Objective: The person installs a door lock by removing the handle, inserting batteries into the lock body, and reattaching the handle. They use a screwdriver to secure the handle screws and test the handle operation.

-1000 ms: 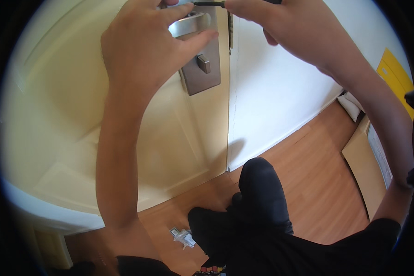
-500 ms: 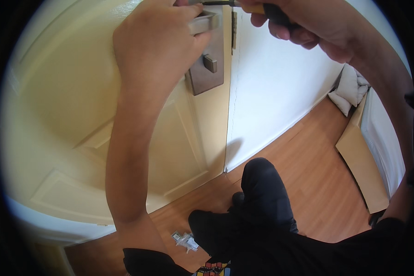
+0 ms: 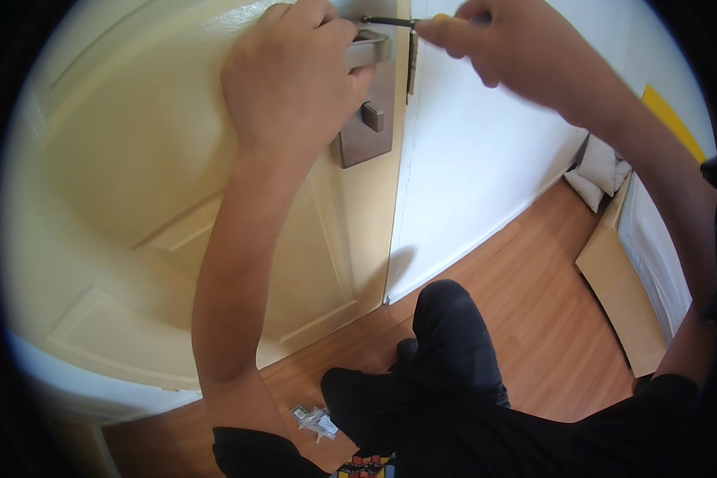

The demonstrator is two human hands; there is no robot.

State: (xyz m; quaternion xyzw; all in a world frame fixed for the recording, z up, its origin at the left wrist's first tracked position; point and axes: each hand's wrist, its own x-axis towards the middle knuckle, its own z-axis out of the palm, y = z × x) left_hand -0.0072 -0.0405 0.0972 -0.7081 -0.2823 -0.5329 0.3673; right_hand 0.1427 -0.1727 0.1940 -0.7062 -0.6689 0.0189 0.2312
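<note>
My left hand (image 3: 291,84) is closed around the lever handle (image 3: 372,52) of a cream door (image 3: 175,159). The lever sits on a brownish metal plate (image 3: 366,149), with a small thumb-turn knob (image 3: 373,117) below it. My right hand (image 3: 514,60) grips a screwdriver (image 3: 392,22) with a yellow and dark handle mostly hidden in the fingers. Its dark shaft points left, the tip over the plate just above the lever. Whether the tip touches a screw is too small to tell.
White wall (image 3: 454,151) runs right of the door edge. A small clear plastic packet (image 3: 315,422) lies on the wood floor (image 3: 534,295) beside my bent leg (image 3: 454,342). At the right are pale cushions (image 3: 601,167) and a bed with a light wooden frame (image 3: 621,279).
My right hand has turned and shifted its grip on the screwdriver, and the shaft now shows more fully. My left hand stays at the lever. The view has shifted slightly.
</note>
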